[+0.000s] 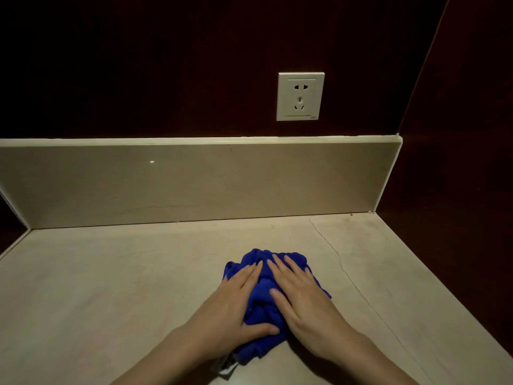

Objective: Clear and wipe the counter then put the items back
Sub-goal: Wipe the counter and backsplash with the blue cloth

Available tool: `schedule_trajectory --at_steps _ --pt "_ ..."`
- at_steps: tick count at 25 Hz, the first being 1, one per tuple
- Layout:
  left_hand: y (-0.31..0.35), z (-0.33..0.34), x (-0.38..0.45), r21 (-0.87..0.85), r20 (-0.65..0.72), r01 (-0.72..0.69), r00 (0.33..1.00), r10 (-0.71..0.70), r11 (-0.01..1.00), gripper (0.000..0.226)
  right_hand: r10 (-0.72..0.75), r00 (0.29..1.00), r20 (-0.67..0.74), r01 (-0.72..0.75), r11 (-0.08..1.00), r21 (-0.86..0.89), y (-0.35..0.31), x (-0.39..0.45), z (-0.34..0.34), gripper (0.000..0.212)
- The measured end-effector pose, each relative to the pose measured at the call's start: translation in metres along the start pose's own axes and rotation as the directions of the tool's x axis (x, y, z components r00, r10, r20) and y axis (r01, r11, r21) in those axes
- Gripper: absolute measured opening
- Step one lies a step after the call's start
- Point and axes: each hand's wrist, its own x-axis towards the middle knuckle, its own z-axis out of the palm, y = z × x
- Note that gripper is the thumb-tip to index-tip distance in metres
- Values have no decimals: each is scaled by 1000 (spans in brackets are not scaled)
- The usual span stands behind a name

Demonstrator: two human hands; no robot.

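A bunched blue cloth [263, 307] lies on the beige stone counter [111, 287], a little right of the middle. My left hand [236, 304] presses flat on the cloth's left side with straight fingers, its thumb lying along the near edge. My right hand [302, 295] presses flat on the right side, fingers spread and pointing toward the wall. The two hands almost touch at the fingertips. A small grey tag [224, 364] of the cloth sticks out near my left wrist.
A beige backsplash [194, 184] runs along the back of the counter. Above it, a white wall socket [300, 96] sits on the dark wall. A dark side panel [458, 134] closes the right end. A thin crack [341, 262] crosses the counter's right part.
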Motion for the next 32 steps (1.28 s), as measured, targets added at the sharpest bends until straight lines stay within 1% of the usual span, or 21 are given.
schedule_trajectory --at_steps 3,5,6,8,9,11,16,22,26,28,30,32 --pt "-5 -2 12 4 -21 -8 1000 8 1000 108 -36 999 17 36 999 26 8 11 -6 53" --pt "-7 -5 14 19 17 -19 1000 19 1000 105 -73 993 88 67 996 65 19 10 -15 60" --pt "-8 -7 14 22 47 -25 999 24 999 104 -104 984 141 96 993 63 25 7 -21 68" --pt "-9 -9 13 16 90 -41 995 40 999 105 -166 956 242 171 985 -3 37 3 -31 84" --pt "-9 -10 13 16 100 -50 994 48 999 107 -184 944 275 203 978 -42 41 2 -35 89" --pt "-10 -10 17 24 103 -53 993 50 998 107 -213 929 301 244 967 -68 48 5 -39 90" --pt "-15 -18 35 86 107 -57 993 48 995 104 -271 932 240 286 958 -31 66 31 -36 90" --pt "-46 -41 91 119 82 -11 997 2 993 109 -257 960 116 260 965 -15 85 95 -34 86" --pt "-69 -53 124 149 44 -2 999 -4 989 100 -228 971 71 230 973 -9 89 135 -40 82" --pt "-73 -53 127 118 23 -14 1000 12 993 97 -232 970 75 235 972 -29 90 140 -42 82" --pt "-75 -47 126 36 14 -20 1000 19 999 97 -241 965 100 244 969 -24 92 137 -44 90" --pt "-76 -41 126 -32 -1 -19 1000 19 999 99 -216 965 146 218 976 5 90 132 -49 97"
